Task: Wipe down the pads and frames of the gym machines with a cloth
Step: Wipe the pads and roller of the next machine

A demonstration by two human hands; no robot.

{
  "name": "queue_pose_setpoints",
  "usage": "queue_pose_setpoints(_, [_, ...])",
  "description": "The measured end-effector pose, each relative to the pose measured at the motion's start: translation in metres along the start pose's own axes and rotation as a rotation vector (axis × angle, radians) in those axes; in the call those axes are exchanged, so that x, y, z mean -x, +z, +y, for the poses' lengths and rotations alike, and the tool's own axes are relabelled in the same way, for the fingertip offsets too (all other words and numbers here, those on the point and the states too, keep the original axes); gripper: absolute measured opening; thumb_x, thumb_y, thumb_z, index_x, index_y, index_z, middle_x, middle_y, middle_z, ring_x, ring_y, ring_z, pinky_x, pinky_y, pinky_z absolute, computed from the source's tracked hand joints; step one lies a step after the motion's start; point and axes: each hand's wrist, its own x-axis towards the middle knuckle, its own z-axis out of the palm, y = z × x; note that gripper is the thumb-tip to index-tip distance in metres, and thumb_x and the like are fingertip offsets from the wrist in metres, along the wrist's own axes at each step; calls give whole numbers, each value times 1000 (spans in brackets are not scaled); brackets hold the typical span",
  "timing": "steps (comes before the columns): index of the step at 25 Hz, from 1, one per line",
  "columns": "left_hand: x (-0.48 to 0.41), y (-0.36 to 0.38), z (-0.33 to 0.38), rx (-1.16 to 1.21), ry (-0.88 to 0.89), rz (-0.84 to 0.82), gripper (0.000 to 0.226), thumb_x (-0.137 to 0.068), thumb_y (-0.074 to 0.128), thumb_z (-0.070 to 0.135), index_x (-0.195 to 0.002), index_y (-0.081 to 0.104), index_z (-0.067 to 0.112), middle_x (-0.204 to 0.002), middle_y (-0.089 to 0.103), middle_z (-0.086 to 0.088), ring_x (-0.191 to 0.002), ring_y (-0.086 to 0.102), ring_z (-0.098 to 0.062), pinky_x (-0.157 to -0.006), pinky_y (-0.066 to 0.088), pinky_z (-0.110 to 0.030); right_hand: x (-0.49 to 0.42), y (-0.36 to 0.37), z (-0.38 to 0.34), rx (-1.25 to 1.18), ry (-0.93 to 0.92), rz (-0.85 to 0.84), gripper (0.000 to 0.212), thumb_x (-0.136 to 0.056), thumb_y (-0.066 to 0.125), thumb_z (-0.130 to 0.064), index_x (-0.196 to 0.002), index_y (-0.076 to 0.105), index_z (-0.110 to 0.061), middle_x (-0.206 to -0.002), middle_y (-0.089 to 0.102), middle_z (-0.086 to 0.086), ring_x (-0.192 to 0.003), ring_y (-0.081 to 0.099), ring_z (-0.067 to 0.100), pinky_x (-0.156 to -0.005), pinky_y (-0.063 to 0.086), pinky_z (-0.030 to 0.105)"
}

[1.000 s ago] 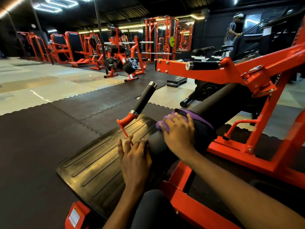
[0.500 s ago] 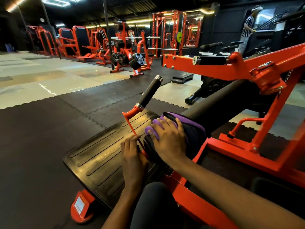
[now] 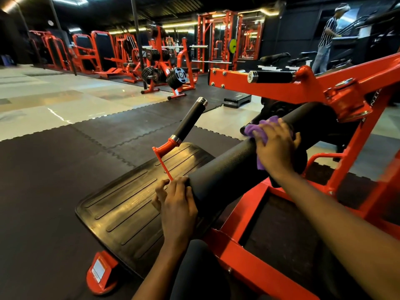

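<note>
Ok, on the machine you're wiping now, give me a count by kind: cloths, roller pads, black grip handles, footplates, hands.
purple cloth: 1
roller pad: 1
black grip handles: 2
ribbed footplate: 1
hands, left hand and right hand: 2
Total: 7

Bare forearms [image 3: 324, 213], black trouser leg [image 3: 194, 273]
</note>
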Motion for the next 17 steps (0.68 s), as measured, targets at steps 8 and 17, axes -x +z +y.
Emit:
queue_pose_setpoints(8, [-20,6,24,26,-22,35,31,-97,47,19,-125,59,12,-127,57,-11,-127,40,-27,-98,44,-42,48,5,-43,70,-362,-101,38,-90,67,-35,-128,64,-29,-137,60,1,-136,48,25,-113,30,59])
queue_pose_setpoints(17, [-81,20,41,-82,-9,-271,33,-106,35,38,-114,60,18,-107,65,-2,-100,55,-18,-92,46,-42,-106,-16,83,179,-47,-41,33,-92,65,-37,-123,69,-27,-132,65,-1,-129,52,25,-106,36,45])
